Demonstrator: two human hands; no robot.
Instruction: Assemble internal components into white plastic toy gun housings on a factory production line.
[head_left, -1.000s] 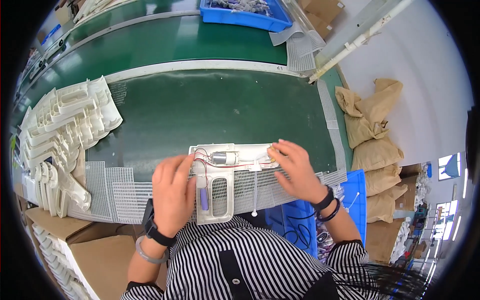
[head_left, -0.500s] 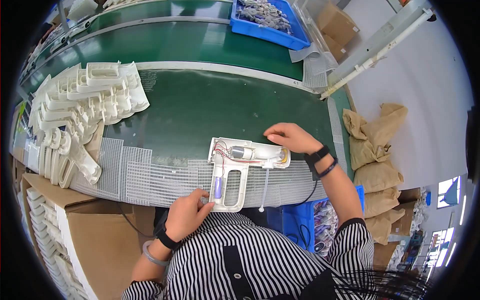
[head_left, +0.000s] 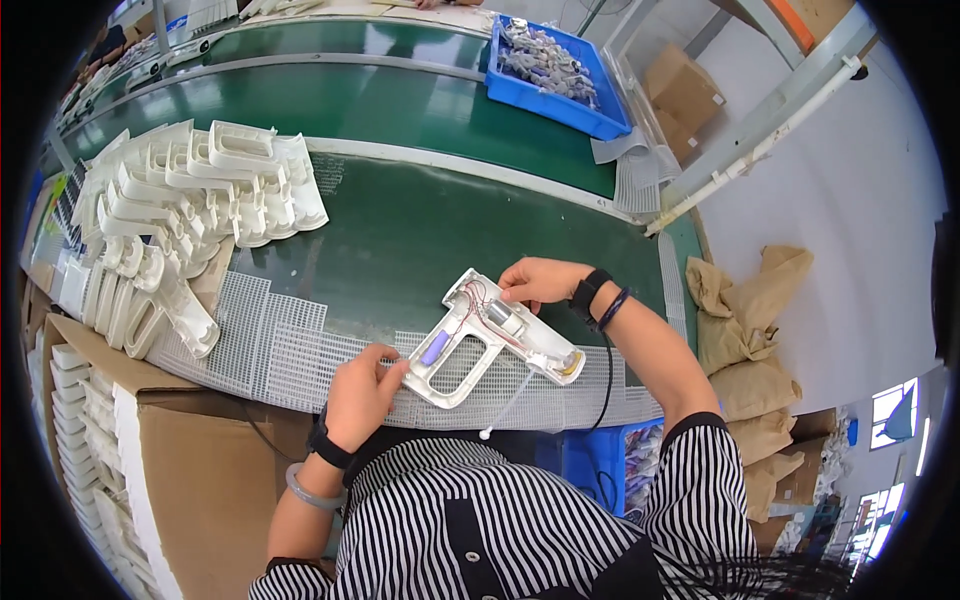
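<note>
A white gun-shaped half shell (head_left: 533, 343) lies tilted near the table's front edge, its inside facing up. In it sit a silver motor (head_left: 505, 318), thin red wires (head_left: 466, 306) and a purple cylinder (head_left: 435, 348) in the handle. A thin white tube (head_left: 508, 405) with a ball end sticks out below the barrel. My left hand (head_left: 364, 394) pinches the handle's lower end between thumb and fingers. On the shell's far side, beside the motor, my right hand (head_left: 542, 282) is closed over the rim; its fingertips are partly hidden.
Stacked white half shells (head_left: 190, 210) lie at the left on the green table (head_left: 400, 230). A blue bin (head_left: 560, 108) of small parts stands at the back. Below left is a cardboard box (head_left: 205, 480); brown sacks (head_left: 745, 345) pile up at the right.
The half shell has turned clockwise, its handle end swinging left and its barrel end dropping nearer. My right hand has come in from beyond the barrel to the shell's rim.
</note>
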